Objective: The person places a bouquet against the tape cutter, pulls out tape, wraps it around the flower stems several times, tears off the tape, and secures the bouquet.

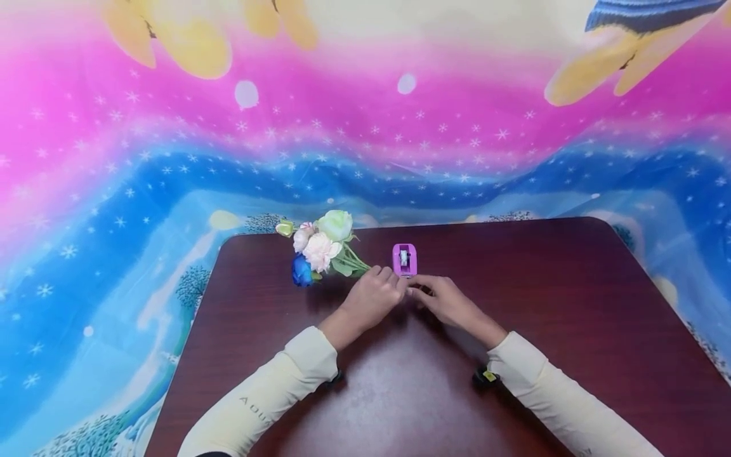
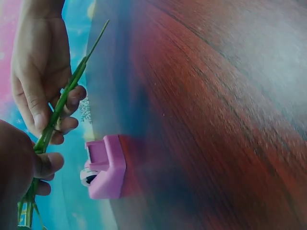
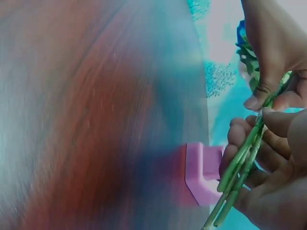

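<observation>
A bunch of flowers (image 1: pixel 321 251) with pale pink, white-green and blue blooms points to the left in the head view. My left hand (image 1: pixel 374 295) pinches its green stems (image 2: pixel 64 98) between thumb and fingers. Close beside it, my right hand (image 1: pixel 448 303) has its thumb and fingers at the same stems, just below the left hand's grip. In the right wrist view, the right hand's thumb (image 3: pixel 283 122) presses the stems, with the fingers behind them. A whitish bit shows there, too small to identify. Just beyond both hands stands a pink tape dispenser (image 1: pixel 405 259).
The dark reddish-brown table (image 1: pixel 542 330) has rounded far corners. A colourful printed cloth (image 1: pixel 365 127) hangs behind and around it. Dark bands show under both sleeve cuffs.
</observation>
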`<state>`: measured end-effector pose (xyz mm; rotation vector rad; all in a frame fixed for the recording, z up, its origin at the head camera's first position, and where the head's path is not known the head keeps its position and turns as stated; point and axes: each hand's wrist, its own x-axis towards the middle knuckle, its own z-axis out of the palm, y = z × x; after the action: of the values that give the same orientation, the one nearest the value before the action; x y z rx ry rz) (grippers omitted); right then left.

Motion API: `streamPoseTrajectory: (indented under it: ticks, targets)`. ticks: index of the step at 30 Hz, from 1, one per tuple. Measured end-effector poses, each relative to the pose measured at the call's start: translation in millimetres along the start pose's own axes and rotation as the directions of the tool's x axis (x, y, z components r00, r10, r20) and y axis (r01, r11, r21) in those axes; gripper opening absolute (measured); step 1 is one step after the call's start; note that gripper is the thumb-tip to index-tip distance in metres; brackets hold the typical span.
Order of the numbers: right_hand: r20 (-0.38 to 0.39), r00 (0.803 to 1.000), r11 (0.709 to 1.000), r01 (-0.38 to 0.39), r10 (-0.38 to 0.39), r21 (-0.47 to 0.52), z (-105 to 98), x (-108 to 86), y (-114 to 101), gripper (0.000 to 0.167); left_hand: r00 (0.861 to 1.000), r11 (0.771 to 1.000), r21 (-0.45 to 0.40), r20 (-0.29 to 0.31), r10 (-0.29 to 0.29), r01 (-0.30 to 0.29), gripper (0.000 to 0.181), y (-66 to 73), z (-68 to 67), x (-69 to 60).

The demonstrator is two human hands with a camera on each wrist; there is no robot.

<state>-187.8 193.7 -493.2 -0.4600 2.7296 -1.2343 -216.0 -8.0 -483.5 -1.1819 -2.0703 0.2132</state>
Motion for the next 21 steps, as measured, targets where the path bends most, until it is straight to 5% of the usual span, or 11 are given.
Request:
streamPoseTrajectory:
  ticks: [5, 13, 15, 21]
  targets:
    - [0.104, 0.993, 0.981, -0.068, 0.050, 0.182, 0, -2.1, -1, 0.021, 0.995, 0.996, 0.019, -0.046, 0.087, -0.086, 0.021, -3.0, -9.0, -0.2]
    - [0.274, 0.962, 0.874, -0.124, -0.011, 0.469, 1, -2.9, -3, 0.032, 0.967, 0.978, 0.024, -0.147, 0.208, -0.207, 0.014, -12.5, -15.0, -2.8]
    - [0.305, 0.952, 0.821, -0.143, -0.040, 0.553, 2, -3.9, -4, 0.033, 0.957, 0.972, 0.036, -0.174, 0.233, -0.230, 0.015, -15.2, -16.2, -2.5]
    - [0.398, 0.912, 0.565, -0.276, -0.102, 0.778, 3, -9.2, -10, 0.028, 0.934, 0.963, 0.049, -0.232, 0.270, -0.266, 0.012, -22.6, -21.8, -0.1]
